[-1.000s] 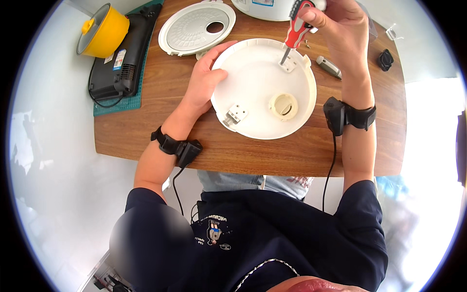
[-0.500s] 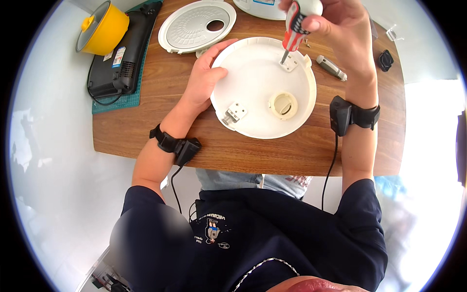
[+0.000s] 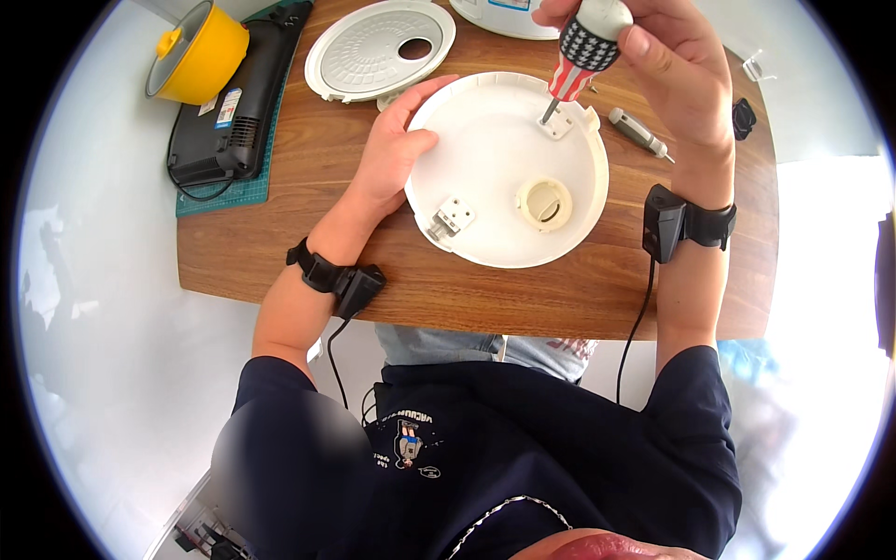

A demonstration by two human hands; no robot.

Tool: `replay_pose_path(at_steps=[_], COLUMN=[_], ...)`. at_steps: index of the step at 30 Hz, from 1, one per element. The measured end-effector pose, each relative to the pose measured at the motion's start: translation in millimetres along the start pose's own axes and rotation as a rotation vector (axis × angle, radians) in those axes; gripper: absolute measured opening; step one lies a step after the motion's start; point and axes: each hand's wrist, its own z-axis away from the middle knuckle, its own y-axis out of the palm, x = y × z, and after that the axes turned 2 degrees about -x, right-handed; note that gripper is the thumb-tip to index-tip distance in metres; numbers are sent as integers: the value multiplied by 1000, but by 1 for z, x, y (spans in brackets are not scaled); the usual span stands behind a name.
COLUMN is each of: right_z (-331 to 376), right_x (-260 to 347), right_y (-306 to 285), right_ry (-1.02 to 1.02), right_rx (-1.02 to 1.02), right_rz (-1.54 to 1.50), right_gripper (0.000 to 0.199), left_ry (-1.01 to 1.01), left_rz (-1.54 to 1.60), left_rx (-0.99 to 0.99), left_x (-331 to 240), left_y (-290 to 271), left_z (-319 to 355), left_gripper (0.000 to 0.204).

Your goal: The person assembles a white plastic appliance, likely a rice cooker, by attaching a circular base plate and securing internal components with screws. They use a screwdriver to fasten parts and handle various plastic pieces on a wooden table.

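Note:
A round white plastic lid (image 3: 485, 159) lies inner side up on the wooden table, with a cream round valve cap (image 3: 544, 204) set in it and a small bracket (image 3: 454, 216) near its lower left rim. My left hand (image 3: 401, 149) grips the lid's left edge, thumb on top and fingers around the outside. In my right hand (image 3: 667, 65) is a screwdriver (image 3: 581, 56) with a white, black-checked and red-striped handle. Its shaft slants down to a small white plate (image 3: 557, 123) at the lid's upper right; whether the tip sits in a screw is too small to tell.
A grey-handled screwdriver (image 3: 638, 133) lies right of the lid. Behind is a perforated white inner cover (image 3: 369, 51) with an oval hole. At far left, a yellow pot (image 3: 201, 56) sits on a black appliance (image 3: 224, 140) over a green mat (image 3: 224, 198). A black item (image 3: 743, 119) is at right.
My right hand has shifted slightly right, and the screwdriver handle has turned and leans more to the right. The left hand and lid are almost unmoved.

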Motion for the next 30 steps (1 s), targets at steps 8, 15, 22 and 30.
replay_pose_path(at_steps=[8, 15, 22, 30], right_z=[-3, 2, 2, 1], right_x=[-13, 2, 2, -5], right_y=[8, 1, 12, 5], right_ry=[-41, 87, 78, 58], right_rx=[-41, -110, -145, -78], right_rz=[-102, -55, 19, 18], right_gripper=[39, 41, 37, 43], left_ry=[-8, -10, -14, 5], left_rz=[-47, -50, -57, -19], left_rx=[18, 40, 24, 5], left_x=[0, -2, 1, -1], left_y=[-3, 0, -4, 1], left_z=[2, -1, 1, 0], left_gripper=[68, 69, 70, 64])
